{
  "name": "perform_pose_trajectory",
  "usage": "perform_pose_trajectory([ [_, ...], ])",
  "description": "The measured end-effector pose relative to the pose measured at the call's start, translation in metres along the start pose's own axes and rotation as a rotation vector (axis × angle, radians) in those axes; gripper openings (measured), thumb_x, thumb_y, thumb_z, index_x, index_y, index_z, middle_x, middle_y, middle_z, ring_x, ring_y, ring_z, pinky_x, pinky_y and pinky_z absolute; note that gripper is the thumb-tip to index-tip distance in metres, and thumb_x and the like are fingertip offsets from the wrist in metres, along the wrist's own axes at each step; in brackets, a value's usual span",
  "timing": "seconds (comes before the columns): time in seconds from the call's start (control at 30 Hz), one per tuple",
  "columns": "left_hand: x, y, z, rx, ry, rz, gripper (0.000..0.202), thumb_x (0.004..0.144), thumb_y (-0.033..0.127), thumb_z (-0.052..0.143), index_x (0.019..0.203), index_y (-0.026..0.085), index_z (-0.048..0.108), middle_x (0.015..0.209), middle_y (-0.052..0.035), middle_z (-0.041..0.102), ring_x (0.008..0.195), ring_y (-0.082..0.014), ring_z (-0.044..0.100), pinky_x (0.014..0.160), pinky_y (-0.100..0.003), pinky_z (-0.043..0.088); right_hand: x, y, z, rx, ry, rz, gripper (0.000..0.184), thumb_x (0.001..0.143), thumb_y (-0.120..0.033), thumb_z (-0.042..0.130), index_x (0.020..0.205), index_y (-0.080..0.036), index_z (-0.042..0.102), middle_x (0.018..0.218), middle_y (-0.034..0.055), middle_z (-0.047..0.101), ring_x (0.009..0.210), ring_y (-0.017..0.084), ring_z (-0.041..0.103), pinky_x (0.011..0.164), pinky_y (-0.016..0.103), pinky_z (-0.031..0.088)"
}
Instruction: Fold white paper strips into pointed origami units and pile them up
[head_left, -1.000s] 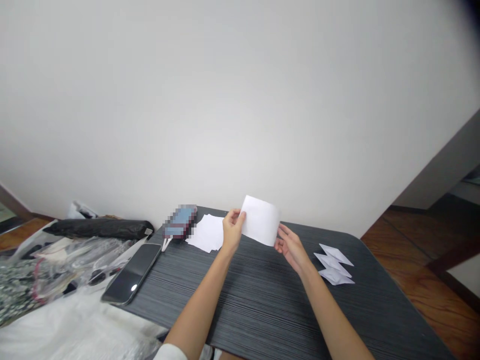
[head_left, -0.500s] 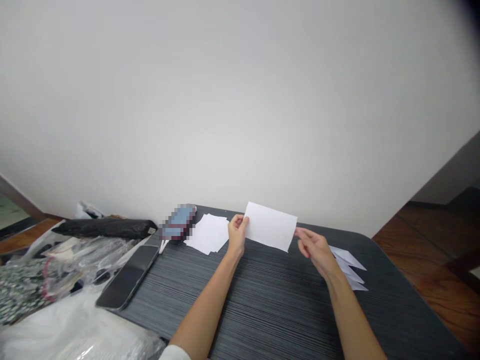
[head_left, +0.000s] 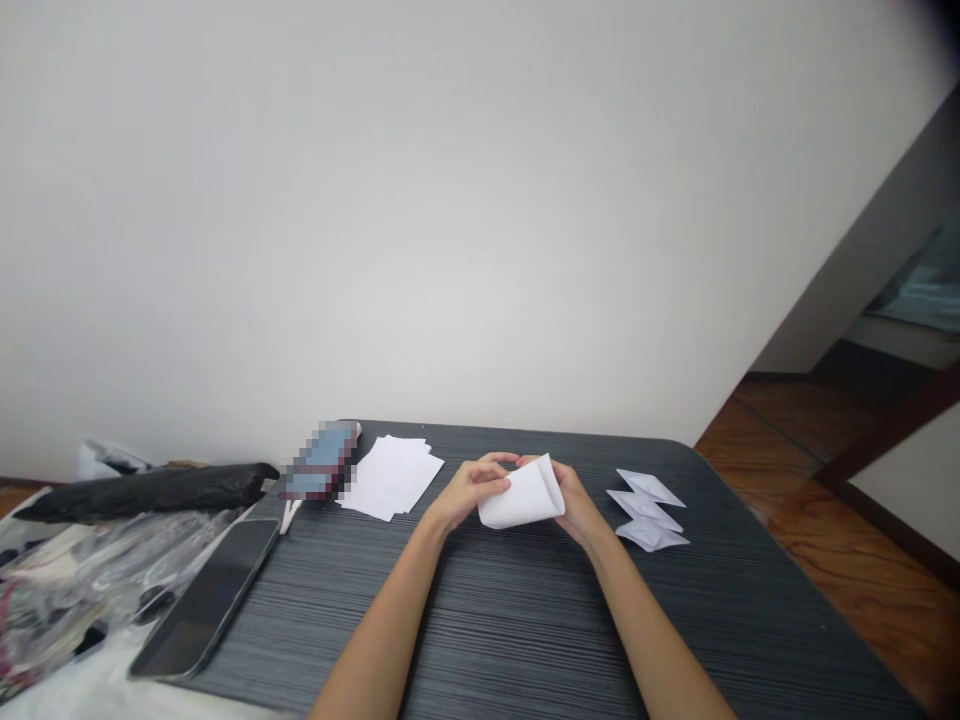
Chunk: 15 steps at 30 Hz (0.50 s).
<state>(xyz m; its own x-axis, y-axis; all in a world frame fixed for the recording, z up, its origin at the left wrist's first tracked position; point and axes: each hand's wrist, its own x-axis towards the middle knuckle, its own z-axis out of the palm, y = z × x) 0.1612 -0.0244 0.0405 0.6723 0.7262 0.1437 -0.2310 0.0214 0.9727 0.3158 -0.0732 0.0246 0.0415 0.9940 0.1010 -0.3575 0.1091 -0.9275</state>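
Between my two hands, over the dark table (head_left: 525, 620), a white sheet of paper (head_left: 519, 503) is bent over on itself, its edges not pressed flat. My left hand (head_left: 471, 490) grips its left side, thumb on the near face. At the right edge my right hand (head_left: 576, 505) holds it from behind, fingers partly hidden by the paper. Several loose white sheets (head_left: 394, 475) lie in a fanned stack to the left. On the right, three folded white paper pieces (head_left: 649, 512) with pointed ends rest in an overlapping column.
A black smartphone (head_left: 206, 600) lies along the table's left edge. Behind it is a pixelated device (head_left: 322, 460) with a white cable. Clear plastic bags (head_left: 127, 570) and a long black wrapped item (head_left: 146, 490) crowd the left side. A white wall (head_left: 480, 220) rises behind the table.
The sheet was held flat and spread out; now it is bent over and lower, nearer to me. My hands have come closer together. The view has shifted to the right.
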Motion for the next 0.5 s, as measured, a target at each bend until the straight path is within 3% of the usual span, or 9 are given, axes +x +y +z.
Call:
perform_pose_trajectory([
  [0.1, 0.003, -0.006, -0.004, 0.140, 0.094, 0.040, 0.019, 0.064, 0.031, 0.063, 0.067, 0.012, 0.064, 0.092, -0.0078, 0.058, 0.079, -0.0169, 0.053, 0.069, -0.026, 0.038, 0.000, 0.000, 0.000, -0.001, 0.026, -0.004, 0.030, 0.057, -0.032, 0.067, 0.084, -0.018, 0.062, 0.077, 0.0034, 0.064, 0.067, 0.016, 0.056, 0.055, 0.024, 0.041],
  [0.2, 0.005, -0.010, -0.007, 0.233, 0.111, 0.096, 0.020, 0.068, 0.032, 0.059, 0.070, 0.014, 0.065, 0.079, -0.0060, 0.060, 0.073, -0.0155, 0.053, 0.067, -0.026, 0.039, 0.002, 0.000, -0.003, 0.006, 0.086, -0.035, 0.027, 0.057, -0.029, 0.068, 0.080, -0.018, 0.062, 0.080, 0.0035, 0.064, 0.068, 0.015, 0.056, 0.057, 0.023, 0.042],
  [0.37, 0.004, -0.012, 0.004, 0.412, 0.108, 0.182, 0.015, 0.069, 0.030, 0.058, 0.069, 0.017, 0.065, 0.090, -0.0068, 0.059, 0.088, -0.0188, 0.052, 0.077, -0.028, 0.038, 0.004, 0.002, -0.002, 0.008, 0.235, -0.085, 0.025, 0.059, -0.036, 0.065, 0.074, -0.016, 0.061, 0.076, 0.0058, 0.064, 0.067, 0.017, 0.058, 0.058, 0.026, 0.044],
  [0.5, 0.003, -0.017, 0.017, 0.464, 0.060, 0.252, 0.013, 0.071, 0.028, 0.056, 0.070, 0.019, 0.065, 0.107, -0.0073, 0.054, 0.102, -0.0207, 0.047, 0.089, -0.034, 0.032, 0.005, 0.007, 0.001, 0.120, 0.410, -0.166, 0.020, 0.057, -0.032, 0.066, 0.070, -0.018, 0.060, 0.074, 0.0045, 0.065, 0.074, 0.019, 0.060, 0.066, 0.029, 0.046],
])
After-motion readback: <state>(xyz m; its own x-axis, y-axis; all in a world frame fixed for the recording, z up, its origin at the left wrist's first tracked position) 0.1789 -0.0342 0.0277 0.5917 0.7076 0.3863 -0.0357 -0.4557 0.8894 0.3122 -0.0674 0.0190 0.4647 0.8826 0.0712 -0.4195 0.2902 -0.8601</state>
